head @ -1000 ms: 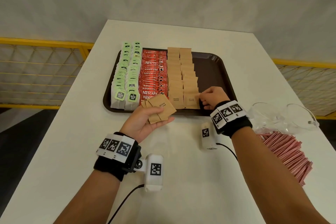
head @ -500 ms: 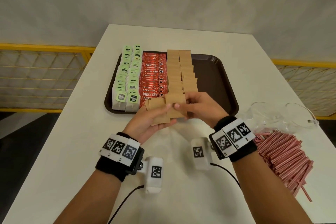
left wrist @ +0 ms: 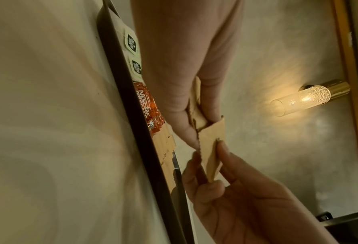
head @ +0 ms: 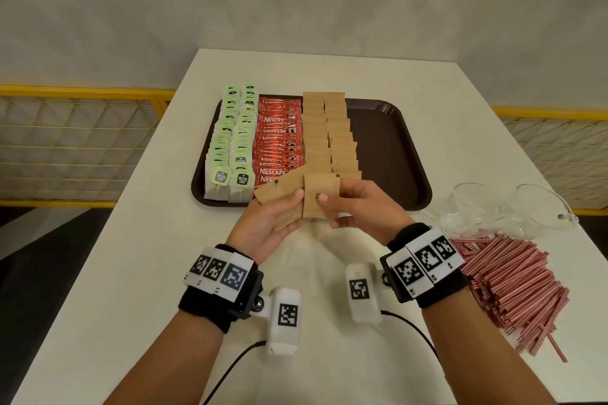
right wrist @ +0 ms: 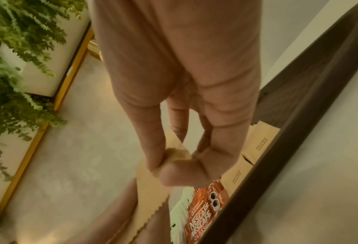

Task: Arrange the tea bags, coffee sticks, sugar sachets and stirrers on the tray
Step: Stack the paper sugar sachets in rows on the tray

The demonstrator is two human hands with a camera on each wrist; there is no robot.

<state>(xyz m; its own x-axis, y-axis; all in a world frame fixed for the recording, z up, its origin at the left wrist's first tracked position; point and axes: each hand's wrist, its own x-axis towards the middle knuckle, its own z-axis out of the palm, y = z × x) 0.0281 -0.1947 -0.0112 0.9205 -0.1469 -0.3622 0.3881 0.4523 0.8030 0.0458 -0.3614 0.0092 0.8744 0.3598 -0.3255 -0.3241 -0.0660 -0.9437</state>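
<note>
The brown tray holds two columns of green-tagged tea bags, a column of red coffee sticks and two columns of brown sugar sachets; its right part is bare. Just in front of the tray, my left hand holds a fan of brown sachets. My right hand pinches the rightmost sachet of that fan between thumb and fingers. The left wrist view shows both hands on the sachet. A pile of pink stirrers lies on the table to the right.
Crumpled clear plastic bags lie right of the tray, above the stirrers. The white table ends at a grey wall behind. Yellow mesh railings run along both sides. The tray's near rim stands just past my fingers.
My right hand left the front of the right sachet column, came back to my left hand and took hold of a sachet from the fan. My left hand lifted slightly.
</note>
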